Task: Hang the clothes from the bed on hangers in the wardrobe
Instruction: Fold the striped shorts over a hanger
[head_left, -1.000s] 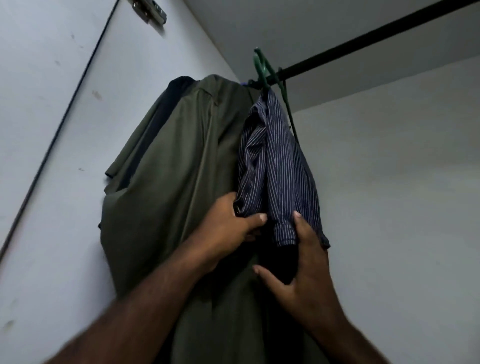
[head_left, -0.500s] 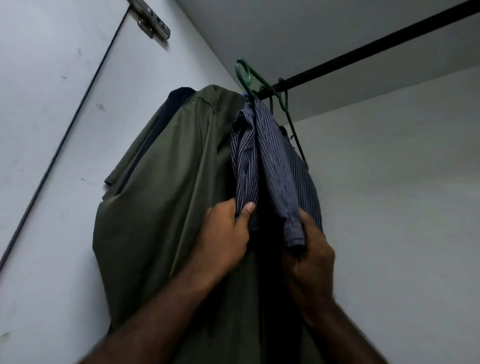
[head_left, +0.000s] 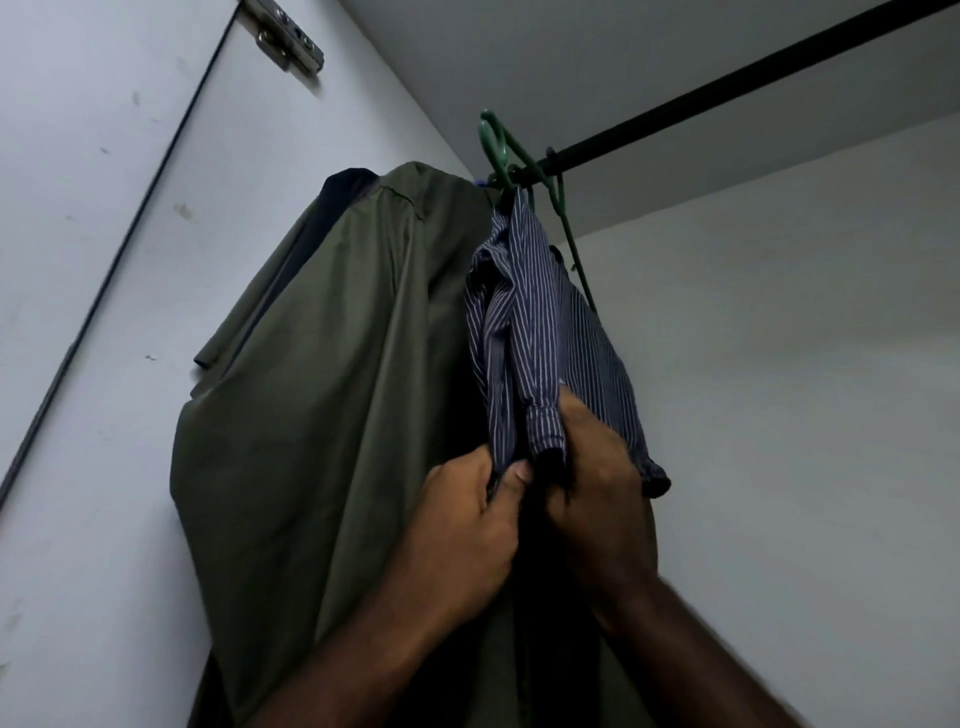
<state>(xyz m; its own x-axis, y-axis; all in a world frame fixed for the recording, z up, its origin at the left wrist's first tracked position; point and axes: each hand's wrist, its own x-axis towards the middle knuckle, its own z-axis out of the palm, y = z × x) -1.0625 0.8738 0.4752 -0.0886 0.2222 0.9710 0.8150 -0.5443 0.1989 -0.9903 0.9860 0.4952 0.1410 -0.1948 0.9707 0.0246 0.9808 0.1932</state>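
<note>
A navy striped shirt (head_left: 540, 332) hangs bunched on a green hanger (head_left: 501, 150) hooked over the black wardrobe rod (head_left: 727, 98). My left hand (head_left: 467, 525) pinches the shirt's lower edge between thumb and fingers. My right hand (head_left: 597, 483) grips the fabric just below a sleeve cuff, right beside the left hand. An olive green garment (head_left: 322, 415) hangs to the left on the same rod, with a dark garment (head_left: 337, 197) partly hidden behind it.
The white wardrobe door (head_left: 104, 182) with a metal hinge (head_left: 285, 41) stands at the left. The grey back wall (head_left: 779, 389) is at the right. The rod's right stretch carries nothing.
Both hands have closed on the striped shirt's lower fabric and come together. The right hand went from flat against the cloth to gripping it, and the view tilted slightly.
</note>
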